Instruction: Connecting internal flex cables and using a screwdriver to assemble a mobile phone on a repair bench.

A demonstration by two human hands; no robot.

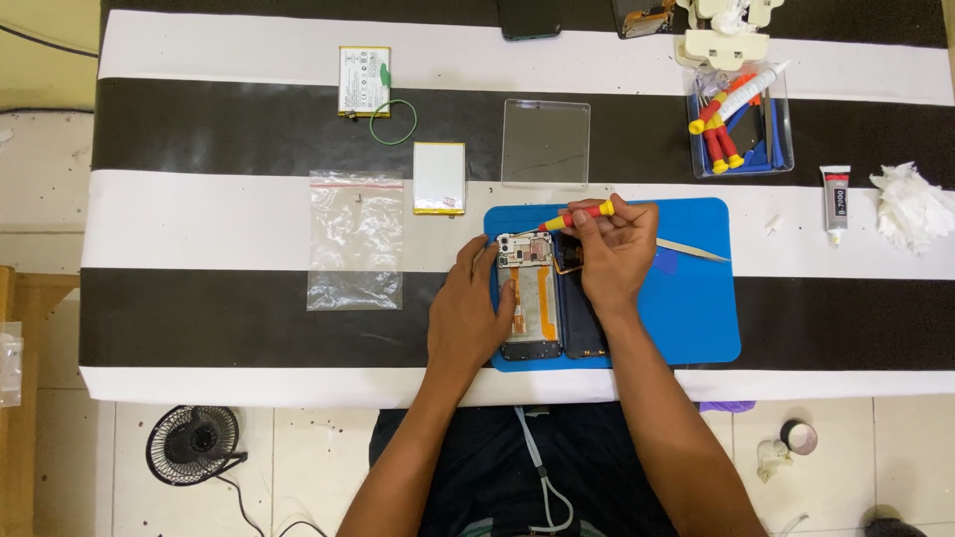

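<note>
Far left, a clear plastic bag (355, 239) lies flat, a battery (439, 178) just beside it. Centre frame, the left hand (468, 313) presses flat, fingers spread, on the opened phone (529, 298) on the blue mat (696, 308). The right hand (617, 249) pinches a red-and-yellow screwdriver (577, 216), tip at the phone's top. Tweezers (691, 251) lie right.

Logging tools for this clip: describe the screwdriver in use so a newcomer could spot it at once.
Start at the blue mat on the striped table. At its upper left edge lies an opened phone, steadied by the left hand. The screwdriver is in the right hand above it: red and yellow, and unlike those in the clear box, out alone.
</note>
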